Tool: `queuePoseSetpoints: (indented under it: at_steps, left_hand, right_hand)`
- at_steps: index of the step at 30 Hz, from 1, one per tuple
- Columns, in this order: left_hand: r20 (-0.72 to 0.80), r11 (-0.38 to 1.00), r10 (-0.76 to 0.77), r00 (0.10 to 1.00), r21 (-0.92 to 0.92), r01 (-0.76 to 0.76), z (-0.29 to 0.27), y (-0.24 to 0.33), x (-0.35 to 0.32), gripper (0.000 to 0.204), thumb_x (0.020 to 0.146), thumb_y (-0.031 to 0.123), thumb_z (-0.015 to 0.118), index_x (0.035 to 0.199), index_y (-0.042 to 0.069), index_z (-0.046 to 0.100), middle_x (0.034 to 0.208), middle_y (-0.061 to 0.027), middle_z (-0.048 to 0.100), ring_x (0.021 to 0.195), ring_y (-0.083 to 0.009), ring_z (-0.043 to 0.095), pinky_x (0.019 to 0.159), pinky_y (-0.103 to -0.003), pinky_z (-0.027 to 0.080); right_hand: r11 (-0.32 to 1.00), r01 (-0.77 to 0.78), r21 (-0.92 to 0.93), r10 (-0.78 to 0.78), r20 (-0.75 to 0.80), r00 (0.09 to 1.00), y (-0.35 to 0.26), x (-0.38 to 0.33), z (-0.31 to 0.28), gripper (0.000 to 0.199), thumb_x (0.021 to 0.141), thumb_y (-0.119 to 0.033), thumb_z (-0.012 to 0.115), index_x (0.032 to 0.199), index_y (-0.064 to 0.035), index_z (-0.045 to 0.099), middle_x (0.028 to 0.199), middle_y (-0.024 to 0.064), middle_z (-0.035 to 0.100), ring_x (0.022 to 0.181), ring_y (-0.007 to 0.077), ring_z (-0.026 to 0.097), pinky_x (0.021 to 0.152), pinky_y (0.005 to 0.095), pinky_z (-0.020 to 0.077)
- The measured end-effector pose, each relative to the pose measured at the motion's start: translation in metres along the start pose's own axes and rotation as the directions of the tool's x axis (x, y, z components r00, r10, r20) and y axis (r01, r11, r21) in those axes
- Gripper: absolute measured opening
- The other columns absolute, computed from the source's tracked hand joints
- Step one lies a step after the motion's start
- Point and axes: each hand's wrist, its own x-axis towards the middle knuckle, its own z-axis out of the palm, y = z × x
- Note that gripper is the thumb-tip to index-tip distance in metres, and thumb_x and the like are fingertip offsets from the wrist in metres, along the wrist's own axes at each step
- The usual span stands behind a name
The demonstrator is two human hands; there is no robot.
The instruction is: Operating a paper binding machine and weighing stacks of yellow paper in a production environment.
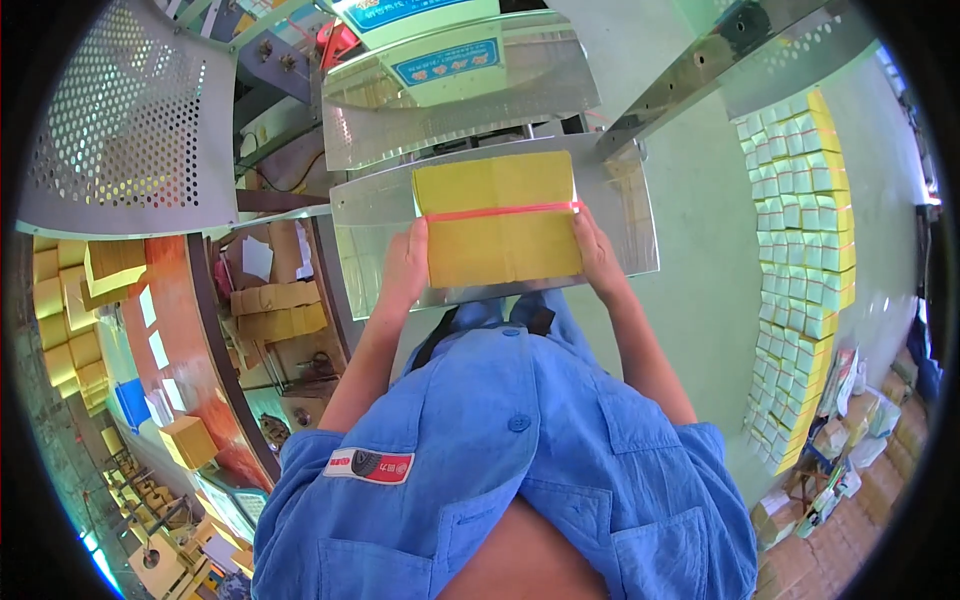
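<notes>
Metal tbl w/ pink-strapped yellow pkg on it; grn floor w/ bundle rows, R.

We are seeing a blue sign with pale writing on the machine at the top, and another blue patch of writing is showing in the shiny metal sheet. We are spotting a red-and-white badge with tiny writing on the blue shirt.

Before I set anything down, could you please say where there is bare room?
Green floor shows bare between the metal plate and the bundle rows. Beside the yellow pack, the plate has narrow bare strips, partly covered by the left hand and right hand. Left of the plate, brown stacks and papers crowd in.
</notes>
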Motion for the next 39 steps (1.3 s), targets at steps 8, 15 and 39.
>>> queuePoseSetpoints:
  at_steps: [8,15,39]
  left_hand:
    - [-0.106,0.983,-0.017,0.994,-0.181,-0.003,0.010,0.017,-0.027,0.050,0.103,0.039,0.038,0.110,-0.004,0.063,0.096,-0.0185,0.068,0.090,-0.0247,0.064,0.082,-0.036,0.047]
    - [-0.296,0.988,0.037,0.955,-0.131,-0.079,0.016,-0.003,-0.026,0.045,0.102,0.036,0.045,0.107,-0.005,0.065,0.089,-0.0162,0.068,0.083,-0.0187,0.062,0.077,-0.032,0.048]
    - [0.041,0.865,-0.053,0.998,-0.498,0.066,-0.005,-0.004,-0.018,0.023,0.098,0.011,0.048,0.120,0.004,0.052,0.112,-0.0032,0.057,0.100,-0.0107,0.051,0.086,-0.027,0.041]
  right_hand:
    - [0.979,-0.081,-0.185,0.051,-0.159,0.986,0.011,-0.015,0.002,0.038,0.098,-0.031,0.051,0.123,-0.0034,0.061,0.096,0.0027,0.065,0.088,0.0118,0.058,0.079,0.0281,0.0466]
    - [0.905,0.088,0.417,0.108,-0.423,0.900,0.024,-0.012,0.019,0.029,0.095,-0.023,0.057,0.103,0.0025,0.069,0.086,0.0013,0.064,0.079,0.0089,0.057,0.071,0.0247,0.0457]
    - [0.935,0.040,-0.352,-0.223,-0.495,0.840,0.029,0.006,0.004,0.017,0.090,-0.010,0.056,0.102,-0.0016,0.065,0.088,0.0142,0.068,0.081,0.0197,0.065,0.074,0.0302,0.0509]
